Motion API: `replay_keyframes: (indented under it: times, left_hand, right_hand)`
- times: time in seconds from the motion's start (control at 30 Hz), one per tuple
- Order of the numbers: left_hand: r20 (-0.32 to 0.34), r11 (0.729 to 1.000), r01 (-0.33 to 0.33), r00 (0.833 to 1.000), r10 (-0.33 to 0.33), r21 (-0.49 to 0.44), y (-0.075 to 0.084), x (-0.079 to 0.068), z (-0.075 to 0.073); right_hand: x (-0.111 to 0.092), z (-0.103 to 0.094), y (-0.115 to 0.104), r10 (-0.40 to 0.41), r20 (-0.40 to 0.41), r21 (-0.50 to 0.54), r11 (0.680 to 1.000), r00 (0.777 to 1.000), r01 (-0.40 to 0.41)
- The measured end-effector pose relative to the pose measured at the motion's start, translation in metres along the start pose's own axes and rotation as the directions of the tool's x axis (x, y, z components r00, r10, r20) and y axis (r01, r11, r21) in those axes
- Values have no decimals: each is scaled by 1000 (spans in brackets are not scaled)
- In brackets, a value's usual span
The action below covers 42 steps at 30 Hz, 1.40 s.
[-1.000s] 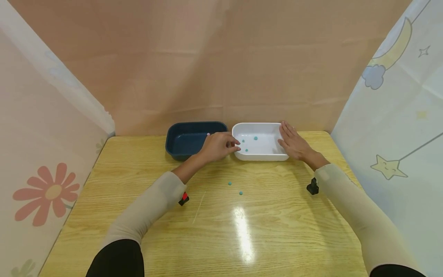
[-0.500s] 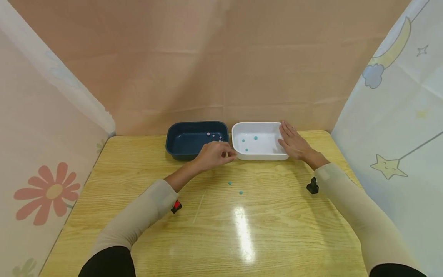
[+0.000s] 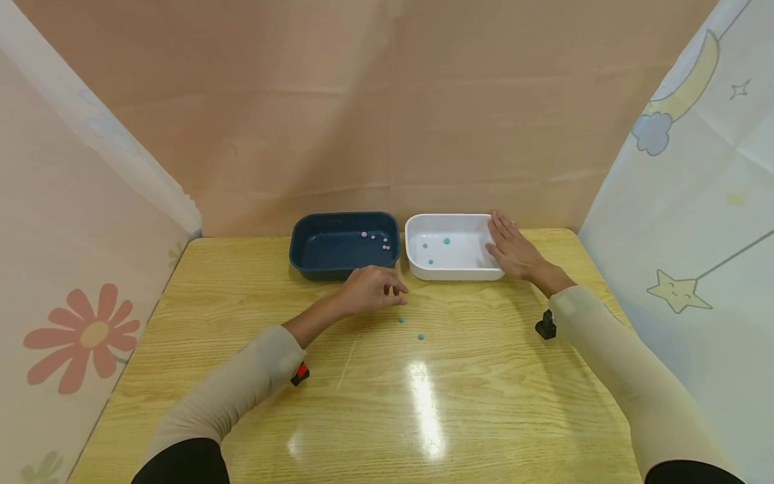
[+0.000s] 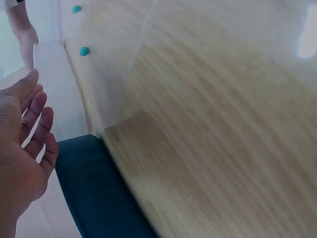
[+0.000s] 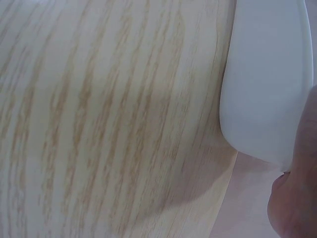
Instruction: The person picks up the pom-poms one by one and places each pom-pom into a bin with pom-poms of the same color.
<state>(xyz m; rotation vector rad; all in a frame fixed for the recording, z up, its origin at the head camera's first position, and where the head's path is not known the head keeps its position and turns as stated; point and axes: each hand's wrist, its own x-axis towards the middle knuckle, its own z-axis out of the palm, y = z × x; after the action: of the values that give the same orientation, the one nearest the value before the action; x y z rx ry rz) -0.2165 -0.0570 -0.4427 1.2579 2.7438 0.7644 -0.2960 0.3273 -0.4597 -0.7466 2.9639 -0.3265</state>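
Just in front of the dark blue tray [image 3: 320, 275], my left hand [image 3: 370, 288] hovers with loosely bent fingers, and nothing shows between them. To its right on the table lie two small teal balls, one nearer [image 3: 402, 320] and one farther off [image 3: 420, 337]. My right hand [image 3: 514, 250] rests on the right end of the white tray [image 3: 457, 275], fingers straight along the rim; the right wrist view shows its thumb side [image 5: 292, 203] at that rim. Three teal balls [image 3: 447, 240] sit inside the white tray. Several pale pink balls [image 3: 373, 237] lie in the blue tray's right part.
Both trays stand side by side at the back of the wooden table [image 3: 484, 403], close to a tan backdrop [image 3: 387, 121]. Patterned panels rise at the left [image 3: 72, 222] and right [image 3: 695, 222]. Small black devices [image 3: 546, 328] are at the wrists.
My left hand has moved from between the trays back toward the front, nearer the loose teal balls, uncovering the pink balls. My right hand has stayed on the white tray.
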Motion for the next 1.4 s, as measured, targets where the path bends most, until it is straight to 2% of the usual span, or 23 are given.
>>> replay_keyframes:
  times: [0.37, 0.77, 1.2, 1.4]
  left_hand:
    - [66, 1000, -17, 998, 17, -9, -2, -6, 12]
    - [84, 998, -55, 995, 55, -5, -8, -10, 26]
    - [133, 999, -28, 991, 23, 37, -10, -10, 32]
    - [128, 998, -30, 992, 23, 55, -11, -10, 34]
  right_hand:
    - [-1, 0, -1, -5, -2, -1, 1000, 1000, 5]
    - [-1, -1, -1, -5, 4, -5, 1000, 1000, 5]
    - [0, 0, 0, -7, 0, -5, 1000, 1000, 7]
    - [0, 0, 0, -3, 1, 9, 1000, 1000, 3]
